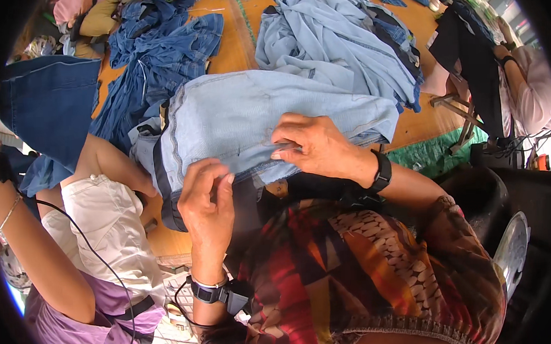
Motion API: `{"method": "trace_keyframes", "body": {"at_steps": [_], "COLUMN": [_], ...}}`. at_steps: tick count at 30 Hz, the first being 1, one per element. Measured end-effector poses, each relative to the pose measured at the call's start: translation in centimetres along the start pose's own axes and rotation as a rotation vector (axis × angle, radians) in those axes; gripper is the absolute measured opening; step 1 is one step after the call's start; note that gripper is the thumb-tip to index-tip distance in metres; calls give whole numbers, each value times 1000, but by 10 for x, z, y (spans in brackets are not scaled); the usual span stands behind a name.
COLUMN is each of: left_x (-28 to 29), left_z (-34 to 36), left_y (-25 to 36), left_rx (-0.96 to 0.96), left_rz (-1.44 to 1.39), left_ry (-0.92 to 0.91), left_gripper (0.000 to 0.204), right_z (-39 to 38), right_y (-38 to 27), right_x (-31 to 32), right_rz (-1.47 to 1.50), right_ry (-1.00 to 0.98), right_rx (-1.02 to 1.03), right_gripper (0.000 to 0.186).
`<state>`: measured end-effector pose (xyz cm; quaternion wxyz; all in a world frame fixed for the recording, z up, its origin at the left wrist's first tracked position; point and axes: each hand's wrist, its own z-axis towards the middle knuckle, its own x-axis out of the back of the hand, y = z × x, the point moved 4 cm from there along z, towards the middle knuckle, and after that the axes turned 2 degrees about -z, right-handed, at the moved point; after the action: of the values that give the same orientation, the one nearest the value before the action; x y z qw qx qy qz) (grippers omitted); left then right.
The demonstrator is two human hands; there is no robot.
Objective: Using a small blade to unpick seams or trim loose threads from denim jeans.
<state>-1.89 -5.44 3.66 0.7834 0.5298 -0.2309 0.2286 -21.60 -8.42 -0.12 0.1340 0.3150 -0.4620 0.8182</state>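
A pale blue denim garment (pixel 223 115), its seams showing, lies across the table in front of me, with a dark band along its left end. My left hand (pixel 205 200) is at the garment's near left edge, its fingers curled and thumb close to the fingertips. Whatever it pinches, if anything, is too small to make out. My right hand (pixel 318 146) is over the near seam, closed around a small dark tool (pixel 290 147), mostly hidden by the fingers. Its kind cannot be told.
Behind the garment is a heap of light blue denim (pixel 324 35); darker jeans (pixel 157 53) lie at the far left of the wooden table (pixel 233 21). A person in purple (pixel 78 325) at left holds up dark denim (pixel 51 109). Another person (pixel 530 90) handles black cloth (pixel 466 62) at right.
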Motion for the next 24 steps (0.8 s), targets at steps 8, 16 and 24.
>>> {"method": "trace_keyframes", "body": {"at_steps": [8, 16, 24], "left_x": [-19, -33, -19], "left_z": [6, 30, 26], "left_y": [-17, -11, -32], "left_rx": [51, -314, 167], "left_rz": [27, 422, -315], "left_ry": [-14, -39, -39], "left_gripper": [28, 22, 5], "right_z": [7, 6, -4], "right_y": [15, 21, 20], "right_x": [-24, -17, 2], "right_rz": [-185, 456, 640], "right_ry": [130, -22, -168], "right_rx": [30, -364, -507], "right_gripper": [10, 8, 13]}}
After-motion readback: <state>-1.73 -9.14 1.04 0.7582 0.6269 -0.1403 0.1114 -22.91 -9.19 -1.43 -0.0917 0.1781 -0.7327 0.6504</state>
